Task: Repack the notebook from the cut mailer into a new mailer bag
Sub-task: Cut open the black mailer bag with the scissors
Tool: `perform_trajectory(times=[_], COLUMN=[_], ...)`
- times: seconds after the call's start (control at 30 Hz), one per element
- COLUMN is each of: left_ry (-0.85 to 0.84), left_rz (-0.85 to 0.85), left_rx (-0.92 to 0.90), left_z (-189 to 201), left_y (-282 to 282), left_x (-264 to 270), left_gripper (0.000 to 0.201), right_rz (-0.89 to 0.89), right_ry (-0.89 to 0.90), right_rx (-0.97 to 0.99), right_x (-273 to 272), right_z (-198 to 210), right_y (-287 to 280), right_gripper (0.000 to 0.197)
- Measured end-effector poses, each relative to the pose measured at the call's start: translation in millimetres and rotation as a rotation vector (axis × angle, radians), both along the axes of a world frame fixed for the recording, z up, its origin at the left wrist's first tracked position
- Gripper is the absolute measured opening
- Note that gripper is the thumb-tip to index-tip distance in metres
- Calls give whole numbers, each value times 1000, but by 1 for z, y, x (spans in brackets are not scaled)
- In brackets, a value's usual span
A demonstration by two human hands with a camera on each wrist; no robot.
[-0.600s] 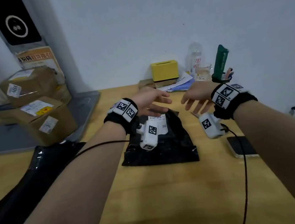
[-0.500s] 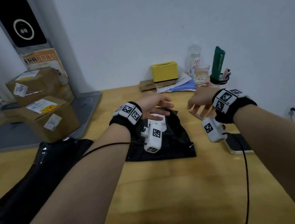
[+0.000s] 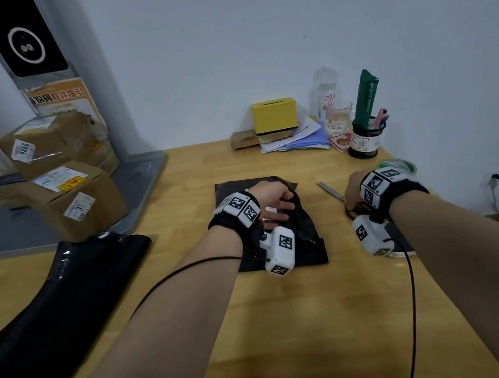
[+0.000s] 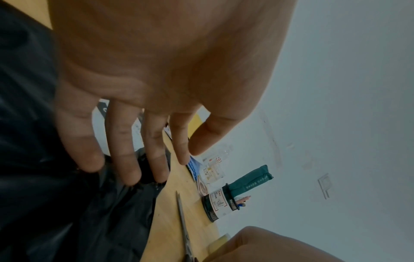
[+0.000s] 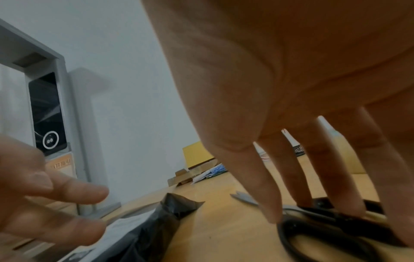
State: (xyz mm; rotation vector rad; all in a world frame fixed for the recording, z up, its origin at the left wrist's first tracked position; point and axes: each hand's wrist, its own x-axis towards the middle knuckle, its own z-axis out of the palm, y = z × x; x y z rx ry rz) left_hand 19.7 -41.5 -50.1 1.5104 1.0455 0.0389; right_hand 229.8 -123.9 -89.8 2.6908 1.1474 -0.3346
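A black mailer [image 3: 310, 234] with a white label lies flat at the table's centre; whatever it holds is hidden. My left hand [image 3: 275, 204] rests on it, and its straight fingers [image 4: 125, 159] touch the crinkled plastic [image 4: 100, 221]. Scissors [image 3: 330, 190] lie just right of the mailer, blades pointing away. My right hand [image 3: 352, 195] is down over their black handles [image 5: 325, 235], with its fingertips [image 5: 349, 211] touching them and no grip showing. A stack of new black mailer bags [image 3: 67, 305] lies at the table's left.
Labelled cardboard boxes [image 3: 70, 195] stand at the back left. Along the wall are a yellow box [image 3: 275, 115], loose papers [image 3: 305, 141], a glass and a pen holder [image 3: 364, 140]. A phone [image 3: 402, 239] and a tape roll [image 3: 399, 165] lie near my right wrist.
Both hands have come down from above the table. The left has settled on the mailer and the right on the scissors' handles.
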Motion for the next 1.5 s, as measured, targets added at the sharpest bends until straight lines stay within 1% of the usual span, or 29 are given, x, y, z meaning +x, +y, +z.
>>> perform_trajectory(times=[0.03,0.07,0.1,0.17,0.23,0.27,0.3,0.33,0.37,0.4,0.47,0.5,0.53,0.63,0.73,0.8,0.9,0.97,1.0,1.1,1.13,1.2,1.27,1.3,1.33,1.4,1.43,1.5], left_ry=[11,22,37,55,34,14,0,-8,-14,-20,-23,-15,-8,7,44,47,40,-1,-43,-141,-152,-125,-84,-55,-19,39,41,0], left_rz=[4,7,9,22,43,49,50,48,42,36,20,15,15,33,69,105,160,169,168,193,219,303,380,408,427,442,444,482], left_rx=[-14,-30,-39,-43,-34,-24,-21,-26,-36,-48,-64,-57,-42,10,70,112,216,227,208,152,144,170,221,230,224,173,136,47], left_z=[-3,-6,-7,-10,-11,-11,-11,-11,-12,-13,-14,-14,-14,-13,-15,-18,-22,-24,-23,-18,-18,-18,-19,-20,-23,-30,-33,-37], left_y=[1,1,1,0,0,0,-1,-1,0,1,4,6,8,18,39,56,80,92,95,99,101,106,111,113,115,117,115,109], left_x=[1,2,2,2,2,1,1,0,-1,-2,-4,-6,-9,-21,-29,-30,-30,-29,-30,-39,-44,-54,-67,-75,-82,-97,-103,-113], left_gripper=[31,32,33,36,36,32,27,27,32,36,40,41,41,40,39,36,35,37,35,27,28,27,21,23,30,46,48,42], right_rz=[29,42,35,21,8,7,23,23,6,-25,-99,-114,-101,-79,-46,-72,-185,-248,-272,-335,-336,-323,-280,-246,-198,-107,-67,-18], right_ry=[-46,-28,-5,-7,-5,13,29,48,56,76,149,178,196,166,125,148,315,451,542,919,999,1047,1038,1053,1083,1130,1131,1133], right_rx=[-36,-40,-29,-21,-13,-4,12,25,29,20,26,46,41,120,147,171,223,291,355,646,734,822,801,762,713,608,550,431], right_x=[8,9,10,4,8,6,3,-2,0,2,12,20,17,-5,-7,-10,-19,-22,-24,-39,-43,-52,-63,-69,-75,-89,-96,-109], right_z=[-7,-11,-15,-18,-27,-27,-28,-27,-29,-31,-37,-44,-42,-27,-29,-27,-12,-6,-6,-9,-11,-11,-6,-4,-3,1,3,3], right_y=[5,8,11,14,22,22,23,24,29,33,42,45,43,31,26,27,31,36,40,52,59,73,86,91,97,102,101,100], right_gripper=[43,46,46,37,44,44,50,59,61,55,29,29,32,33,49,40,33,32,31,24,25,31,40,43,43,36,32,29])
